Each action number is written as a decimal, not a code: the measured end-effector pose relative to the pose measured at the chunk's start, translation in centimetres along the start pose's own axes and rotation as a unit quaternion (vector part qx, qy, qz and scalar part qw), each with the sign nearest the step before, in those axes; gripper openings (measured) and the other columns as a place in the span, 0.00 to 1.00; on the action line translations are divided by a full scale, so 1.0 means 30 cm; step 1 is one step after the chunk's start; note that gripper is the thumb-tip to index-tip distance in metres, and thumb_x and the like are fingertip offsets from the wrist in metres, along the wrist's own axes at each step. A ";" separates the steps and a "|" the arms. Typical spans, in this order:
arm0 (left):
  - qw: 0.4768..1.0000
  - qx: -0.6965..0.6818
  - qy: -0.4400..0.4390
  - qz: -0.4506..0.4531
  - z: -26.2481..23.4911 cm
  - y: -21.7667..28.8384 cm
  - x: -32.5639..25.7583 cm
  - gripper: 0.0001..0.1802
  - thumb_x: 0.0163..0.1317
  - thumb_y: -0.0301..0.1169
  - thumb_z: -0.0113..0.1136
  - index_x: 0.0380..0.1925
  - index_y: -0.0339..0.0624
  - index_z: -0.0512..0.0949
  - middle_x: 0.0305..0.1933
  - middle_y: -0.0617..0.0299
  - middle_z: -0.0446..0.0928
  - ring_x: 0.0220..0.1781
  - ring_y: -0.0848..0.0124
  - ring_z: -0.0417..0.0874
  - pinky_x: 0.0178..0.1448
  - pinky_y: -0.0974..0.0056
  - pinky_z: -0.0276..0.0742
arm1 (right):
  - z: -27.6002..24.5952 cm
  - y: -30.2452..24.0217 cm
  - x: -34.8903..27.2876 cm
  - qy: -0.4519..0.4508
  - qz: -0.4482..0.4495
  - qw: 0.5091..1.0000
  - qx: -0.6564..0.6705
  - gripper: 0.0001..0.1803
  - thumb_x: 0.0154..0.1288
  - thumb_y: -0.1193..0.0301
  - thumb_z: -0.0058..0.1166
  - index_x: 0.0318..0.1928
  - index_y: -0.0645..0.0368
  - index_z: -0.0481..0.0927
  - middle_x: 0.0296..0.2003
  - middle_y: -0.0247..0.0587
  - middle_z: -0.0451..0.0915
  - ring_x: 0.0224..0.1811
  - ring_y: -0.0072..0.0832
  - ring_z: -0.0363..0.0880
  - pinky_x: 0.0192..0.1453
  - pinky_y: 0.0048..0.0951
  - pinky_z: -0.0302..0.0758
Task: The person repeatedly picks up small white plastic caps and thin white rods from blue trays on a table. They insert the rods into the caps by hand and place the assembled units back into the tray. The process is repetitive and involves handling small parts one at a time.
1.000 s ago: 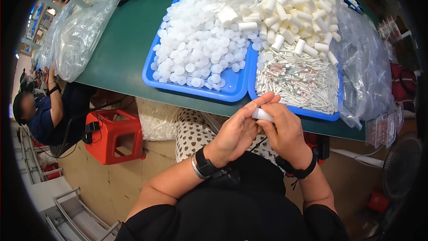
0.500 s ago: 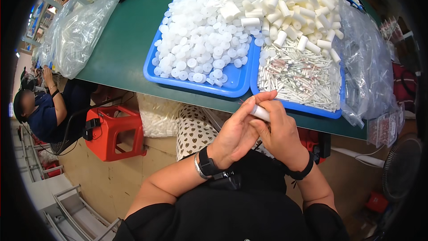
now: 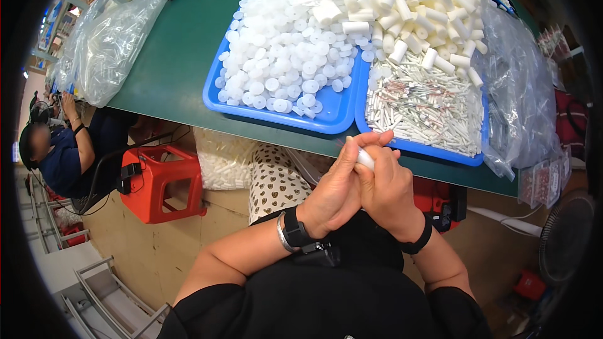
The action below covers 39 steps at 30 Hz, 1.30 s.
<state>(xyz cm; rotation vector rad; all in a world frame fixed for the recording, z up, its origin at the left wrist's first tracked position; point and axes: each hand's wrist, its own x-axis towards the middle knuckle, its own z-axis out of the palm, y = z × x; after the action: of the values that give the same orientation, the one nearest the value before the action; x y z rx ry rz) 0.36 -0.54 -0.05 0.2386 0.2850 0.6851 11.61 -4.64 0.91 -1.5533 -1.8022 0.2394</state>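
Note:
A small white cylinder (image 3: 365,159) sits between my two hands, just in front of the table edge. My right hand (image 3: 391,189) has its fingers closed around it, with the thumb along its near side. My left hand (image 3: 334,193) presses against it from the other side, thumb up at its far end. Most of the cylinder's lower part is hidden by the fingers. Beyond my hands is a blue tray (image 3: 422,150) with thin white sticks (image 3: 421,113) and thicker cream foam cylinders (image 3: 433,19). Left of it, another blue tray (image 3: 276,122) carries many translucent white discs (image 3: 286,56).
Clear plastic bags lie at the table's right (image 3: 521,88) and far left (image 3: 119,44). A red stool (image 3: 160,182) stands on the floor at left, near a seated person (image 3: 59,157). A black fan (image 3: 565,235) is at the right.
My hands have drawn closer together, and my right fingers have curled further around the white cylinder, so less of it shows. The trays have hardly shifted in view.

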 end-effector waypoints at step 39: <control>0.896 0.321 0.284 -0.119 -0.228 0.128 -0.165 0.29 0.76 0.49 0.46 0.62 0.35 0.68 0.62 0.54 0.73 0.64 0.67 0.73 0.66 0.58 0.68 | 0.146 0.119 -0.120 -0.218 0.102 0.970 -0.001 0.20 0.70 0.62 0.55 0.54 0.65 0.74 0.40 0.54 0.83 0.43 0.52 0.81 0.47 0.44 0.77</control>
<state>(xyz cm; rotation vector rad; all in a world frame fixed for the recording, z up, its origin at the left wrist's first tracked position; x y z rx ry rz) -7.83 -0.05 -4.38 0.6238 1.0925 0.3817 11.65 -5.67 -5.71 -1.7923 -1.9614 0.7276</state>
